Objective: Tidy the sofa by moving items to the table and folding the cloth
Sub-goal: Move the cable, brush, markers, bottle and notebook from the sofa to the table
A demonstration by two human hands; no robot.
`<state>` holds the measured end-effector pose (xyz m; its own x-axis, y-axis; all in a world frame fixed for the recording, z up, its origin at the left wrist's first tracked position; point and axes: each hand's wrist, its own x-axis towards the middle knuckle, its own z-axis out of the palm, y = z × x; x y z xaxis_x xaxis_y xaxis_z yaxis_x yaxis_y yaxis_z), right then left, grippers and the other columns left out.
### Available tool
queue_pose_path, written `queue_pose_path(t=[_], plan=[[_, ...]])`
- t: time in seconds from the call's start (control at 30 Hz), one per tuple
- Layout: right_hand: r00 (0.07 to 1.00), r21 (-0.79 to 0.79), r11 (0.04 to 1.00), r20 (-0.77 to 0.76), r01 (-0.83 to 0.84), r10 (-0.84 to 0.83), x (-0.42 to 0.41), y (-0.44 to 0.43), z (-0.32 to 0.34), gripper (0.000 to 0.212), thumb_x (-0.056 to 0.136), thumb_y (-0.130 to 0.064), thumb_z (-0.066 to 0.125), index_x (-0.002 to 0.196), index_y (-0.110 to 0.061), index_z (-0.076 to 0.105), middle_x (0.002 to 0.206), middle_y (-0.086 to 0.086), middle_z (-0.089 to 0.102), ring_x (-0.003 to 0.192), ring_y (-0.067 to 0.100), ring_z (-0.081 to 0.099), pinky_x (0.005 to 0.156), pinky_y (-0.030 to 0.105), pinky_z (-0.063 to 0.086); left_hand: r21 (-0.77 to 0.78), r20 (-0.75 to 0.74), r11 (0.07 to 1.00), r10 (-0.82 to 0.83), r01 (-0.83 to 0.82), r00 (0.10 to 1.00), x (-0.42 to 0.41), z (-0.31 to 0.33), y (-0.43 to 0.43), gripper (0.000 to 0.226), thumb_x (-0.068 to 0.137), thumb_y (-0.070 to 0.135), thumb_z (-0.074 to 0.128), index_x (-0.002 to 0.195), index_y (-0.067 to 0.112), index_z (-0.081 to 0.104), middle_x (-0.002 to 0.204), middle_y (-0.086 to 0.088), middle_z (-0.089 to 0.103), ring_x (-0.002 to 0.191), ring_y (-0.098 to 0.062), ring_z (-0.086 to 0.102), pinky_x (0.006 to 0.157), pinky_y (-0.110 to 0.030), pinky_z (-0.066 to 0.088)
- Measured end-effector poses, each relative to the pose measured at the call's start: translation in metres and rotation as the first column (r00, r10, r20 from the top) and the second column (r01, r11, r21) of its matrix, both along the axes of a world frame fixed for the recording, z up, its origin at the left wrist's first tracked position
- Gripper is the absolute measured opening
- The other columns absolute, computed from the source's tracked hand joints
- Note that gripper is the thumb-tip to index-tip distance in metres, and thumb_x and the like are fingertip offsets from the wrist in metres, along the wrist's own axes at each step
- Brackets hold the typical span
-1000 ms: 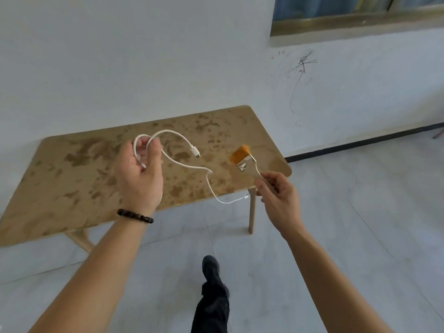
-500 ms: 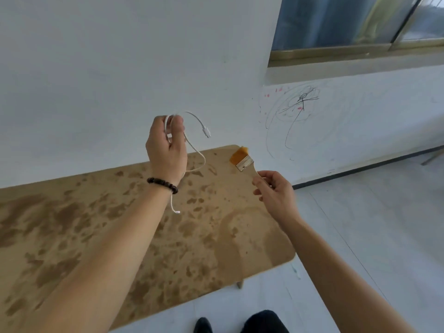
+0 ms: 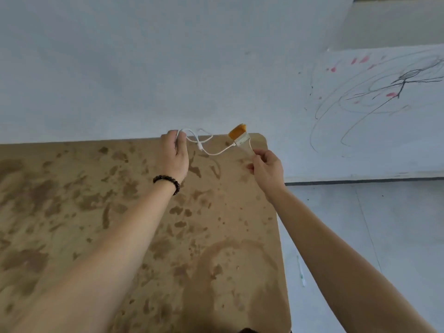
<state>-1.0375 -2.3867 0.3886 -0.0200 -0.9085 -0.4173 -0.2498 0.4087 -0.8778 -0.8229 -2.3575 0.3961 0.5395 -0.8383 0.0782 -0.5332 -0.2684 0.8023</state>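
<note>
My left hand (image 3: 175, 155) grips a white charging cable (image 3: 204, 144) over the far edge of the stained wooden table (image 3: 120, 224). The cable's loose loops hang just above the tabletop near the far right corner. My right hand (image 3: 265, 168) holds a small paintbrush (image 3: 240, 137) by its handle, orange bristles pointing up and away, over that same corner. The cable's end reaches up to the brush's metal band. The sofa and the cloth are out of view.
A white wall stands directly behind the table, with pencil scribbles and pink marks (image 3: 384, 92) on its right part. Pale tiled floor (image 3: 372, 236) lies to the right of the table. A dark baseboard runs along the wall's foot.
I have come closer to the table and both hands have reached forward to its far right corner. The cable has come down from chest height to just above the tabletop.
</note>
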Motion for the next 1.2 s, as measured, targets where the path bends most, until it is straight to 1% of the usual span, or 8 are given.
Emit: queue_pose_path(t=[0.13, 0.2, 0.27, 0.4, 0.6, 0.73, 0.93, 1.2], plan=[[0.974, -0.014, 0.990, -0.184, -0.137, 0.132, 0.003, -0.042, -0.070, 0.030, 0.097, -0.028, 0.049, 0.125, -0.026, 0.061, 0.105, -0.010, 0.066, 0.091, 0.009, 0.062, 0.066, 0.015, 0.044, 0.281, 0.202, 0.959, -0.029, -0.029, 0.979, -0.015, -0.085, -0.007, 0.034, 0.102, 0.038, 0.036, 0.078, 0.016, 0.046, 0.067, 0.000, 0.050, 0.063, -0.020, 0.048, 0.058, -0.032, 0.036], [0.882, -0.038, 0.946, -0.376, -0.322, 0.285, 0.001, -0.048, -0.102, 0.035, 0.098, -0.024, 0.047, 0.132, -0.021, 0.056, 0.118, -0.002, 0.062, 0.105, 0.018, 0.056, 0.083, 0.027, 0.044, 0.455, 0.261, 0.889, -0.092, -0.039, 0.961, -0.026, -0.115, -0.004, 0.028, 0.102, 0.036, 0.035, 0.089, 0.020, 0.053, 0.096, -0.008, 0.063, 0.094, -0.032, 0.057, 0.080, -0.041, 0.044], [0.725, -0.069, 0.854, -0.567, -0.515, 0.391, -0.003, -0.043, -0.125, 0.039, 0.097, -0.018, 0.047, 0.136, -0.016, 0.053, 0.127, 0.008, 0.056, 0.111, 0.030, 0.050, 0.093, 0.038, 0.042, 0.638, 0.269, 0.770, -0.179, -0.036, 0.946, -0.036, -0.139, 0.004, 0.039, 0.103, 0.037, 0.029, 0.129, 0.018, 0.052, 0.145, -0.010, 0.044, 0.137, -0.033, 0.035, 0.110, -0.048, 0.026], [0.626, -0.107, 0.772, -0.659, -0.627, 0.417, -0.005, -0.029, -0.130, 0.051, 0.092, -0.015, 0.054, 0.142, -0.016, 0.044, 0.135, 0.011, 0.047, 0.118, 0.035, 0.044, 0.098, 0.046, 0.039, 0.682, 0.330, 0.732, -0.313, 0.004, 0.891, -0.043, -0.149, 0.017, 0.060, 0.102, 0.045, 0.027, 0.155, 0.020, 0.012, 0.164, -0.004, 0.001, 0.150, -0.027, -0.002, 0.119, -0.047, 0.000], [0.505, 0.105, 0.716, -0.640, -0.690, 0.580, -0.002, -0.026, -0.091, 0.056, 0.101, -0.031, 0.046, 0.152, -0.016, 0.027, 0.153, 0.011, 0.032, 0.138, 0.035, 0.032, 0.110, 0.046, 0.032, 0.706, 0.114, 0.684, -0.370, 0.187, 0.922, -0.017, -0.111, 0.014, 0.074, 0.094, 0.065, 0.026, 0.151, 0.018, 0.025, 0.162, -0.004, 0.017, 0.148, -0.025, 0.015, 0.118, -0.052, 0.016], [0.588, 0.057, 0.810, -0.658, -0.584, 0.470, 0.001, 0.007, -0.033, 0.049, 0.102, -0.039, 0.039, 0.147, -0.017, 0.039, 0.148, 0.010, 0.040, 0.134, 0.030, 0.038, 0.105, 0.043, 0.036, 0.438, 0.173, 0.877, -0.297, 0.197, 0.939, -0.004, -0.047, 0.050, 0.062, 0.098, 0.055, 0.030, 0.146, 0.017, 0.037, 0.150, -0.002, 0.041, 0.139, -0.024, 0.035, 0.113, -0.050, 0.028], [0.819, -0.267, 0.882, -0.538, -0.389, 0.198, -0.001, 0.124, 0.061, 0.043, 0.103, -0.044, 0.040, 0.140, -0.025, 0.048, 0.143, -0.004, 0.046, 0.130, 0.018, 0.044, 0.100, 0.032, 0.037, 0.128, 0.128, 0.968, -0.233, 0.217, 0.964, 0.016, 0.051, 0.175, 0.058, 0.099, 0.051, 0.041, 0.149, 0.021, 0.033, 0.151, 0.003, 0.040, 0.135, -0.011, 0.039, 0.110, -0.031, 0.034], [0.903, -0.341, 0.902, -0.415, -0.265, 0.108, -0.034, 0.333, 0.077, 0.056, 0.090, -0.059, 0.052, 0.141, -0.036, 0.042, 0.133, -0.018, 0.047, 0.120, -0.001, 0.050, 0.097, 0.032, 0.047, 0.120, -0.197, 0.986, -0.090, 0.115, 0.976, 0.030, 0.056, 0.392, 0.066, 0.092, 0.047, 0.050, 0.151, 0.030, 0.027, 0.149, 0.015, 0.038, 0.135, 0.001, 0.036, 0.105, -0.027, 0.041]])
